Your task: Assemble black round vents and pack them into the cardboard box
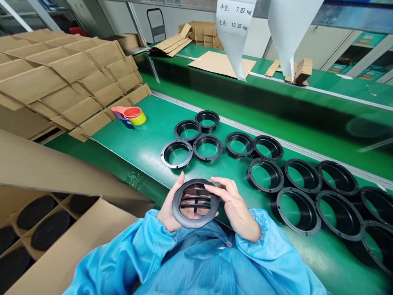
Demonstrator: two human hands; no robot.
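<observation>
The left hand (167,209) and the right hand (236,209) hold a black ring with bars (195,199) low in the middle of the frame, just above the blue sleeves (132,254). The fingers (218,185) of the right hand lie over the top right edge of the ring and press on it. The fingers (180,179) of the left hand stand up behind its left side. Both sets of fingers are clamped on the ring.

Many more black rings (177,166) lie in loose rows on the green surface (144,147), from the middle of the frame to the right edge. No bars show in them, and green shows through their holes. At lower left, an open cardboard box (76,246) has round black discs (50,230) in it.

The right edge cuts off some rings, so I cannot count them all. Flaps (61,172) hide part of the box, so I cannot tell how many discs it holds. The hands hide part of the ring they hold.
</observation>
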